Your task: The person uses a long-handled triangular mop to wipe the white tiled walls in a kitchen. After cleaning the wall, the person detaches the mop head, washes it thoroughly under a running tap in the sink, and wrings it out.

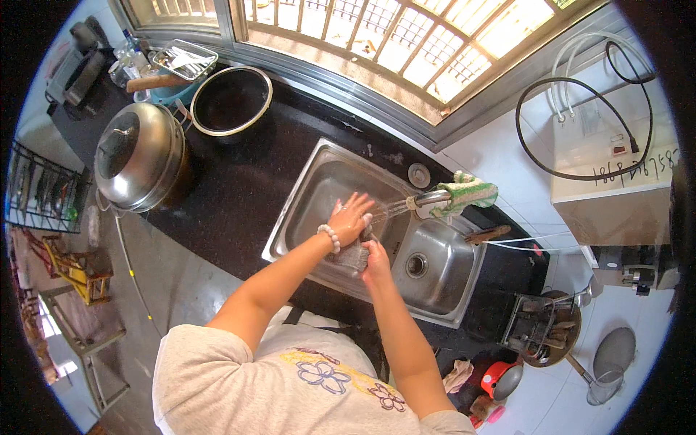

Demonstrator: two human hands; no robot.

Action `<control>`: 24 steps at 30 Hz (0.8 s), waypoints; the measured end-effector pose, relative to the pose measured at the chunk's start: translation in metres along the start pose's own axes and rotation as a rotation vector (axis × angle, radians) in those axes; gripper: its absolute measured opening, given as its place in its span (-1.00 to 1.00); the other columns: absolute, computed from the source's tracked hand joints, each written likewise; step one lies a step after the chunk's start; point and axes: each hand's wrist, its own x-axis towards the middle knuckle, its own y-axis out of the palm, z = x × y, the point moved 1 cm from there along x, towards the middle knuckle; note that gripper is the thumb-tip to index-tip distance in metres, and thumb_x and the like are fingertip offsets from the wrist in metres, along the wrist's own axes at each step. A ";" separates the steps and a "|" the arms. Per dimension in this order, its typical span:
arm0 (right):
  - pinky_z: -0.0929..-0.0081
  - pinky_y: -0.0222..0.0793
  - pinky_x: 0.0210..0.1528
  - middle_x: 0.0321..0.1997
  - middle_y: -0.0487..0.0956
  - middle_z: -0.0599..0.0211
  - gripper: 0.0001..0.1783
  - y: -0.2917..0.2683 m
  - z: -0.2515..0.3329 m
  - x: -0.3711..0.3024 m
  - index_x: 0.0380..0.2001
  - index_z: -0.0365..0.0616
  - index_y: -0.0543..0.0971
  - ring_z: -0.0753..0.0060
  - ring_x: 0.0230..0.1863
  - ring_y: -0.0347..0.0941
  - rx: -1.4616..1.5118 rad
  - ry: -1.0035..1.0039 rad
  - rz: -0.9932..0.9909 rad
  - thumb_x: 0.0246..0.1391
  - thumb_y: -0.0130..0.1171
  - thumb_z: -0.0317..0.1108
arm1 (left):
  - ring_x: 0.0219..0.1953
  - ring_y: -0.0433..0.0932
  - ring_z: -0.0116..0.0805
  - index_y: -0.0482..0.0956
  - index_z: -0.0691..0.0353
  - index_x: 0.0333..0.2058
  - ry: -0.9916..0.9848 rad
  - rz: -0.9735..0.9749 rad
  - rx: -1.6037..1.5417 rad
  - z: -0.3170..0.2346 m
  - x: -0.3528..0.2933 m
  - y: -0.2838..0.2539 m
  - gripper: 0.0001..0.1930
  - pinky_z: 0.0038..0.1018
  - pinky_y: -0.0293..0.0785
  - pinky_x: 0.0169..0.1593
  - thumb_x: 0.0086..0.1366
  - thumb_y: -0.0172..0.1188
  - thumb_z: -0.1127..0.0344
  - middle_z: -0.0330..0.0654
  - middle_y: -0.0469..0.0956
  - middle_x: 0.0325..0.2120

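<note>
Over the left basin of a steel double sink (293,206), my left hand (352,217) is held flat with fingers stretched and spread, wet under the running water. A bracelet of pale beads (330,238) circles that wrist. My right hand (376,262) is closed on a grey, wet-looking cloth (349,258), which hangs just below my left hand; whether the left palm touches it is hidden. Water streams from the faucet (433,198), which has a green and white cloth (471,194) draped over it. The right basin has a round drain (417,265).
On the black counter (225,181) stand a lidded steel pot (141,156) and a round dark pan (232,101) to the left. A utensil rack (533,322) and a red bowl-shaped thing (500,379) are at the right. A barred window (406,43) lies beyond the sink.
</note>
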 end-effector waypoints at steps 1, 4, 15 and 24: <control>0.17 0.41 -0.05 -0.09 0.42 0.18 -0.59 -0.005 -0.001 0.000 -0.04 -0.18 0.37 0.21 -0.08 0.42 -0.006 0.009 -0.028 -0.03 -0.13 -0.43 | 0.35 -0.18 -0.11 0.09 0.26 0.22 0.012 -0.071 0.025 -0.001 -0.006 0.006 -0.45 -0.01 -0.27 0.30 0.32 -0.19 0.13 -0.08 -0.02 0.28; 0.20 0.42 -0.09 -0.15 0.46 0.20 -0.68 -0.023 0.000 0.011 -0.13 -0.20 0.40 0.25 -0.11 0.43 0.007 0.017 -0.084 0.01 -0.14 -0.38 | 0.34 -0.19 -0.01 0.00 0.35 0.23 0.102 -0.076 0.185 -0.022 -0.036 0.033 -0.41 0.02 -0.26 0.29 0.31 -0.16 0.18 0.04 -0.14 0.29; 0.39 0.40 -0.07 -0.17 0.51 0.28 -0.56 -0.081 0.025 0.021 -0.02 -0.21 0.39 0.36 -0.18 0.46 -0.365 -0.188 0.024 -0.06 0.01 -0.47 | -0.05 0.45 -0.04 0.39 0.36 -0.02 -0.251 -0.034 -0.280 -0.001 -0.018 0.029 -0.40 -0.32 0.34 0.02 0.11 0.20 -0.01 0.12 0.48 -0.12; 0.24 0.37 0.04 -0.14 0.43 0.06 -0.74 -0.277 0.128 0.134 -0.22 -0.32 0.35 0.15 -0.06 0.38 0.532 -0.315 -0.416 0.18 -0.07 -0.30 | -0.27 0.50 -0.39 0.48 0.40 -0.15 -0.296 -0.037 -0.555 -0.019 -0.028 0.031 -0.57 -0.45 0.40 -0.16 0.14 0.22 0.16 -0.06 0.57 -0.30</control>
